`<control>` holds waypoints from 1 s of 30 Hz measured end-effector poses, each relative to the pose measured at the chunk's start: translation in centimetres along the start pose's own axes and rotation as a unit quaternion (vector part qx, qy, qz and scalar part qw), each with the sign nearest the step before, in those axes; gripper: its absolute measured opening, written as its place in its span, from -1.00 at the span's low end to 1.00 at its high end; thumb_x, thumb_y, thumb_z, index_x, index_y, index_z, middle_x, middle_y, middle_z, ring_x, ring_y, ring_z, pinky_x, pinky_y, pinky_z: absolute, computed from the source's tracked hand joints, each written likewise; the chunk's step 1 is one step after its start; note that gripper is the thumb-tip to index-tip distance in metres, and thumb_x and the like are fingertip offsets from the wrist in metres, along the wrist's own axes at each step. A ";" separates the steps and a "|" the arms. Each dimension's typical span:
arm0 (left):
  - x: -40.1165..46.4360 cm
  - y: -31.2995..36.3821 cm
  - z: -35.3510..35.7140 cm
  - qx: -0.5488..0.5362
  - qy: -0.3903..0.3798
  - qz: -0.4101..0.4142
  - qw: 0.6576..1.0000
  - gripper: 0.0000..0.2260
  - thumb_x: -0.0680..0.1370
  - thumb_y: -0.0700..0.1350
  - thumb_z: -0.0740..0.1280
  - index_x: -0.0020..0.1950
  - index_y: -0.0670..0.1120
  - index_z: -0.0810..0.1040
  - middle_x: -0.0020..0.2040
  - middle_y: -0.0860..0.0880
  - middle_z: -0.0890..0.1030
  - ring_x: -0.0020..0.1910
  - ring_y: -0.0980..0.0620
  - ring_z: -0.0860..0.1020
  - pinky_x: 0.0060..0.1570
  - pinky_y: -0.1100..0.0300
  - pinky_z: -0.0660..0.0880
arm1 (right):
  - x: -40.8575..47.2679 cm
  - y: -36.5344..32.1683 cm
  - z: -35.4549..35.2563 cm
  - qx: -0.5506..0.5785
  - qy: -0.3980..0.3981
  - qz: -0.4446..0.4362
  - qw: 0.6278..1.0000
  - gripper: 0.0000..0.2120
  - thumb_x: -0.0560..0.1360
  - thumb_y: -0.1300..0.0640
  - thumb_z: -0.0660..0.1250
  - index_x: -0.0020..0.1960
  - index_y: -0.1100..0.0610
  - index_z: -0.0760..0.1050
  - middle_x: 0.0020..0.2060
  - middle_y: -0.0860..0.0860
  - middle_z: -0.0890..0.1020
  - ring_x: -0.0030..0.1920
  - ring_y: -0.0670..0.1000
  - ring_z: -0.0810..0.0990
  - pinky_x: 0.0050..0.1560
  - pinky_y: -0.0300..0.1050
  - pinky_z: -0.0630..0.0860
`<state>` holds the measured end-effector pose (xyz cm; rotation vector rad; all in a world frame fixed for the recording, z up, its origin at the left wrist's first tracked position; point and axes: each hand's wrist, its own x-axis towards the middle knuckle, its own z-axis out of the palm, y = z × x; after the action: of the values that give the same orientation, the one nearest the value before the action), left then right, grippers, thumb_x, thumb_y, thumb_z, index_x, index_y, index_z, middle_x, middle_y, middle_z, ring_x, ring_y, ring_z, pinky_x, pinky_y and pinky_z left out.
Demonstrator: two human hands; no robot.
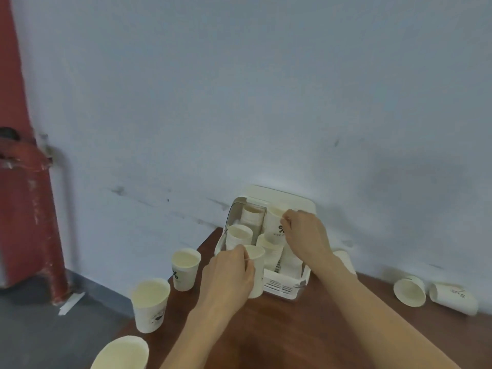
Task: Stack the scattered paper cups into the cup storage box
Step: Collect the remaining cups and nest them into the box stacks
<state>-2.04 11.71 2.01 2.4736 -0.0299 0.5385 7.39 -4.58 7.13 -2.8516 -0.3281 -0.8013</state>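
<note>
Head view. Nearest my lens, a paper cup [121, 354] stands at the bottom left edge, cut off by the frame, its open mouth up. Beyond it on the brown table [306, 328] I see a second upright cup [150, 304] and a third upright cup [185, 269], the latter bearing a dark percent mark.

At centre, the left hand [229, 272] curls its fingers round the rim of a white cup [255, 270] held upright just against the front left corner of the cup storage box [279, 284]. The right hand [306, 235] pinches, thumb and forefinger closed, the rim of a printed cup [274, 225] that sits inside the box, in its far right part (I cannot tell whether this cup rests on others beneath it).

The white box stands at the table's far edge against the pale wall [239, 89], its lid [282, 198] raised behind it. Inside, I count further stacks: one at far left [251, 214], one at near left [239, 235] and one at centre [270, 247].

To the right, a cup [346, 259] lies partly hidden behind the right forearm, and two more lie on their sides near the wall: one with its mouth toward me [410, 291], one just beside it [454, 298]. A red pipe [29, 209] runs down the left side.
</note>
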 end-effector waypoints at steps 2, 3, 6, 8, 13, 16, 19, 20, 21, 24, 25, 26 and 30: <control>0.3 -0.3 0.1 0.002 0.000 -0.003 1.000 -0.83 0.58 0.04 0.15 -0.11 0.02 0.46 -0.13 0.04 0.62 -0.11 -0.04 0.57 -0.12 -0.02 0.53 | 0.8 -0.2 1.2 -0.028 -0.006 -0.003 1.000 -0.76 0.60 0.09 0.13 -0.03 0.14 0.55 -0.16 0.05 0.59 -0.16 0.10 0.55 -0.20 -0.07 0.46; 0.4 -0.6 0.0 0.002 0.000 -0.005 1.000 -0.83 0.58 0.04 0.14 -0.10 0.01 0.46 -0.13 0.03 0.62 -0.11 -0.04 0.57 -0.11 -0.03 0.53 | 1.1 -0.3 1.9 -0.043 -0.013 -0.005 0.999 -0.77 0.59 0.10 0.13 -0.06 0.14 0.54 -0.18 0.05 0.60 -0.20 0.09 0.55 -0.25 -0.08 0.46; 0.9 -1.3 0.0 0.000 0.004 -0.006 1.000 -0.83 0.59 0.03 0.14 -0.08 0.00 0.45 -0.12 0.02 0.61 -0.10 -0.05 0.57 -0.11 -0.03 0.53 | 1.4 -0.4 3.9 -0.068 -0.062 0.003 0.996 -0.82 0.55 0.17 0.18 -0.13 0.14 0.54 -0.21 0.05 0.62 -0.26 0.06 0.56 -0.33 -0.12 0.46; 1.1 -1.7 0.0 -0.001 0.008 -0.005 1.000 -0.84 0.59 0.02 0.15 -0.08 -0.01 0.46 -0.11 0.02 0.61 -0.11 -0.04 0.57 -0.13 -0.01 0.53 | 1.2 -0.5 4.7 -0.071 -0.084 0.012 0.994 -0.83 0.55 0.16 0.21 -0.12 0.13 0.57 -0.22 0.05 0.62 -0.25 0.07 0.58 -0.28 -0.08 0.54; 1.7 -2.5 0.7 -0.006 0.014 -0.004 1.000 -0.83 0.59 0.03 0.14 -0.08 0.00 0.46 -0.12 0.03 0.60 -0.13 -0.03 0.56 -0.13 -0.03 0.53 | 0.7 -0.3 6.0 -0.083 -0.116 0.015 0.990 -0.80 0.57 0.12 0.21 -0.06 0.14 0.59 -0.24 0.05 0.57 -0.23 0.09 0.59 -0.29 -0.11 0.49; 2.2 -2.6 1.1 -0.003 0.009 -0.008 1.000 -0.81 0.59 0.04 0.12 -0.08 0.00 0.45 -0.13 0.02 0.59 -0.13 -0.05 0.55 -0.12 -0.04 0.53 | 0.3 -0.4 6.3 -0.116 -0.136 0.005 0.984 -0.81 0.58 0.15 0.18 -0.05 0.15 0.57 -0.18 0.07 0.62 -0.17 0.09 0.60 -0.30 -0.13 0.39; 2.8 -2.3 1.2 0.009 0.008 -0.011 1.000 -0.76 0.62 0.04 0.07 -0.09 -0.03 0.45 -0.13 -0.02 0.59 -0.12 -0.08 0.54 -0.11 -0.05 0.52 | -0.2 -0.5 6.5 -0.138 -0.157 0.003 0.978 -0.82 0.53 0.28 0.17 -0.05 0.16 0.55 -0.34 0.02 0.49 -0.24 0.07 0.50 -0.39 -0.17 0.24; 3.1 -2.2 1.2 0.015 0.009 -0.013 1.000 -0.75 0.63 0.04 0.06 -0.07 -0.04 0.46 -0.11 -0.03 0.59 -0.11 -0.09 0.54 -0.10 -0.05 0.52 | -0.5 -0.5 6.8 -0.132 -0.162 0.006 0.978 -0.81 0.51 0.32 0.17 -0.05 0.18 0.55 -0.36 0.02 0.44 -0.26 0.07 0.46 -0.39 -0.16 0.25; 3.4 -2.2 1.3 0.020 0.011 -0.014 1.000 -0.74 0.63 0.03 0.06 -0.05 -0.05 0.47 -0.09 -0.04 0.60 -0.08 -0.11 0.54 -0.09 -0.05 0.51 | -0.7 -0.5 7.0 -0.121 -0.166 0.011 0.978 -0.81 0.50 0.34 0.17 -0.05 0.20 0.54 -0.33 0.04 0.44 -0.27 0.07 0.45 -0.36 -0.14 0.29; 4.6 -1.7 1.0 0.012 0.025 -0.013 1.000 -0.75 0.64 0.01 0.08 0.01 -0.07 0.49 -0.07 -0.07 0.59 -0.07 -0.12 0.54 -0.10 -0.01 0.50 | -1.2 -0.6 7.3 -0.110 -0.179 0.006 0.978 -0.83 0.49 0.36 0.18 -0.04 0.20 0.50 -0.13 0.12 0.56 -0.14 0.14 0.56 -0.26 -0.09 0.35; 5.1 -1.4 0.8 0.006 0.036 -0.010 0.999 -0.76 0.64 0.01 0.08 0.02 -0.08 0.49 -0.07 -0.06 0.59 -0.08 -0.10 0.54 -0.11 0.01 0.50 | -1.3 -0.6 7.2 -0.114 -0.182 -0.003 0.977 -0.82 0.49 0.35 0.18 0.00 0.21 0.51 -0.06 0.13 0.57 -0.06 0.15 0.57 -0.24 -0.07 0.35; 5.6 -1.2 0.7 0.002 0.048 -0.008 0.999 -0.76 0.64 0.00 0.09 0.02 -0.08 0.49 -0.08 -0.06 0.60 -0.09 -0.09 0.54 -0.14 0.03 0.50 | -1.4 -0.6 7.2 -0.115 -0.182 -0.010 0.976 -0.81 0.50 0.34 0.17 0.05 0.21 0.49 -0.01 0.14 0.57 0.00 0.16 0.56 -0.22 -0.06 0.35; 7.9 -0.9 0.8 -0.014 0.085 -0.013 0.996 -0.77 0.65 -0.04 0.08 0.04 -0.11 0.49 -0.07 -0.05 0.59 -0.10 -0.08 0.53 -0.15 0.05 0.46 | -1.9 -0.3 6.9 -0.097 -0.173 -0.024 0.980 -0.74 0.53 0.28 0.12 0.21 0.20 0.34 0.07 0.15 0.53 0.05 0.18 0.52 -0.19 -0.05 0.32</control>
<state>5.64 12.78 3.92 2.3894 0.0623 0.7300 9.18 -3.18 0.36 -3.1777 -0.3826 -0.3544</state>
